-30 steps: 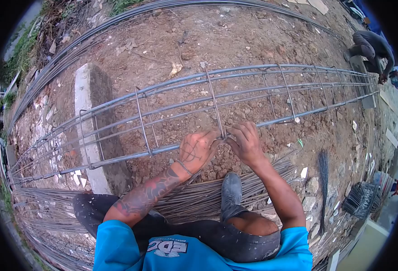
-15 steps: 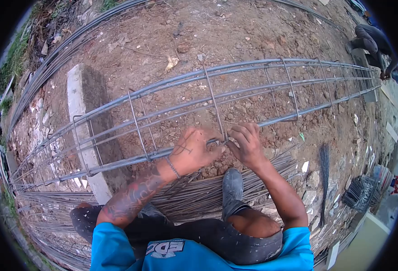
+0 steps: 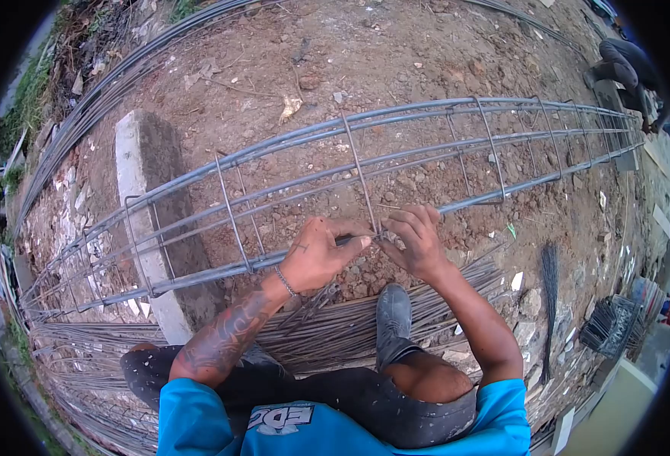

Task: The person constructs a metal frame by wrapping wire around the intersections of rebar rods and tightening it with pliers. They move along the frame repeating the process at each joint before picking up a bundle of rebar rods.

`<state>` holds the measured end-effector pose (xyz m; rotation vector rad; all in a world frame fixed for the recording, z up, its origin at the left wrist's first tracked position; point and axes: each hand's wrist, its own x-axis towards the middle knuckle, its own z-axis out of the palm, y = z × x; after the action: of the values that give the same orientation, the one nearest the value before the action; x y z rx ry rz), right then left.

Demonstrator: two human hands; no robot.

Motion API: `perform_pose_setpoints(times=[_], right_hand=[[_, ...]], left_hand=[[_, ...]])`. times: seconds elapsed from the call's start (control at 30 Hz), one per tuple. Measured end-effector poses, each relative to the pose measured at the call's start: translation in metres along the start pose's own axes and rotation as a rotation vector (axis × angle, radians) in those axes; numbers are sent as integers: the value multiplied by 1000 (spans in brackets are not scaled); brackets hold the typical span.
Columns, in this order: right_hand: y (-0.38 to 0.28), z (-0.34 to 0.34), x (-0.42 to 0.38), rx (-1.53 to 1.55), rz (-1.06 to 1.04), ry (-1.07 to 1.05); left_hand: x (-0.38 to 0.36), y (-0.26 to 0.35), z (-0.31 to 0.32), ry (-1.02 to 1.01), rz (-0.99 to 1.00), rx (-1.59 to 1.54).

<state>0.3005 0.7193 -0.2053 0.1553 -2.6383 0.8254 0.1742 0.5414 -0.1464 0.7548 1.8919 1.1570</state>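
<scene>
A long cage of steel bars (image 3: 289, 187) with square stirrups (image 3: 359, 169) runs across the view. My left hand (image 3: 321, 251) is at the near bar, thumb and index finger pinched beside a stirrup's lower corner; a thin wire seems to be between them. Against the same joint, from the right, is my right hand (image 3: 415, 242), its fingers curled together over the bar. What its fingertips hold is hidden.
A concrete block (image 3: 131, 163) lies under the cage's left part. Loose rods (image 3: 327, 334) lie beneath my arms, near my boot (image 3: 393, 315). A bundle of thin wire (image 3: 549, 304) is on the right. Another person (image 3: 624, 68) bends at the cage's far right end.
My left hand has turned slightly and its thumb and index finger have come together at the joint. My right hand has barely moved. The other person's hands have shifted.
</scene>
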Motion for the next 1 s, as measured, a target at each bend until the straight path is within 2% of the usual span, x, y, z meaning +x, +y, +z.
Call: perform_pose_setpoints(times=[0.17,0.33,0.4,0.63,0.7,0.77,0.93,1.0], right_hand=[[1,1,2,4,3,18],[-8,-3,4,-15,12,49],[-16,-10,8,-85,-123,113],[-33,-21,11,-80,-94,14],[-38,-24,16,-123,-58,-12],[-38,-27,16,-105,-31,-40],[-30,-24,10,-122,-119,-8],[-25,-26,10,-121,-139,5]], left_hand=[[-2,1,3,10,-44,18],[-10,-6,14,132,154,106],[-10,-5,15,148,192,116],[-11,-6,19,226,365,152],[-11,-7,18,182,324,128],[-9,-4,15,166,372,147],[-10,-6,15,158,355,181],[-12,-10,15,161,411,232]])
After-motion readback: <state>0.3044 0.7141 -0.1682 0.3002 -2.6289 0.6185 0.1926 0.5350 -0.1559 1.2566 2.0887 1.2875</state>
